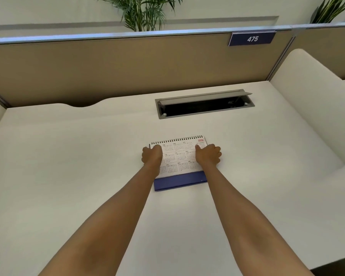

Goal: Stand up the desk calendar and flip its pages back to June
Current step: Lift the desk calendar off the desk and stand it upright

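Head view: white spiral-bound desk calendar with blue base [178, 156] lies flat mid-way across the white desk [68, 156], year-overview page up. Left hand [152, 155] and right hand [207, 155] grasp its left and right edges, fingers curled. Grey cable hatch [204, 103] sits open behind.

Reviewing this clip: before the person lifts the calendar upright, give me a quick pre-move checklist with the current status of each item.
1. Left hand on the desk calendar, at its left edge: ok.
2. Right hand at its right edge: ok.
3. Calendar standing: not ok, it lies flat on the desk, spiral binding at the far side.
4. June page showing: not ok, a 2026 year overview faces up.
5. Fingers actually hooked under the edges: cannot tell.
6. Open cable tray stays clear of the calendar: ok, it is well behind.
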{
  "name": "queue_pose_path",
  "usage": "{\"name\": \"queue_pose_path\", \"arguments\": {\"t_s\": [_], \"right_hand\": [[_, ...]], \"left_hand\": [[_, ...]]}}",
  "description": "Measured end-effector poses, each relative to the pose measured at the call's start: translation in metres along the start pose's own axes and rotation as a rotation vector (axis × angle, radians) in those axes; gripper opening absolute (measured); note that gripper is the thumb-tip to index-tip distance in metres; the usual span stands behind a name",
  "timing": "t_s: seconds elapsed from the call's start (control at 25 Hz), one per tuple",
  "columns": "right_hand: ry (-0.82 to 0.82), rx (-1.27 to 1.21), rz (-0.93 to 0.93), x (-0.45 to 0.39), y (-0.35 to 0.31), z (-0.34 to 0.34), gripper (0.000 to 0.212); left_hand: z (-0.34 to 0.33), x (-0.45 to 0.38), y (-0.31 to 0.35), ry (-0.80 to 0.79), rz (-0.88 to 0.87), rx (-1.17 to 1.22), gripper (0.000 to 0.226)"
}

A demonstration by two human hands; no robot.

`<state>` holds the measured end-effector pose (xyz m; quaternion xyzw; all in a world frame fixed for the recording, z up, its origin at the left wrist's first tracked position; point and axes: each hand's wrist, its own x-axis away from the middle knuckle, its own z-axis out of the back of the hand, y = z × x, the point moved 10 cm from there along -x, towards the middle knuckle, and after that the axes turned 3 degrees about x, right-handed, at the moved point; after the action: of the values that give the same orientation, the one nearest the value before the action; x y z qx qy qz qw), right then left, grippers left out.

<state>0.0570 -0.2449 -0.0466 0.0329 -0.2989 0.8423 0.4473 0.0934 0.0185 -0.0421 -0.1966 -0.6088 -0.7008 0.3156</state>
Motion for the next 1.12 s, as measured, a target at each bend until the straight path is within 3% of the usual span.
{"name": "queue_pose_path", "arguments": {"t_s": [0.36,0.56,0.96,1.12], "right_hand": [[0.067,-0.244,-0.016,0.03,-0.022,-0.005,0.046],[0.072,-0.479,0.103,0.058,-0.058,-0.009,0.037],[0.095,-0.836,0.331,0.129,-0.102,-0.012,0.027],[0.114,-0.915,0.373,0.155,-0.098,-0.017,0.029]], "left_hand": [[0.044,0.002,0.009,0.135,-0.03,0.239,0.042],[0.093,0.013,0.034,0.221,-0.17,0.353,0.01],[0.185,0.031,0.067,0.38,-0.536,0.236,0.03],[0.21,0.042,0.062,0.402,-0.588,0.236,0.018]]}}
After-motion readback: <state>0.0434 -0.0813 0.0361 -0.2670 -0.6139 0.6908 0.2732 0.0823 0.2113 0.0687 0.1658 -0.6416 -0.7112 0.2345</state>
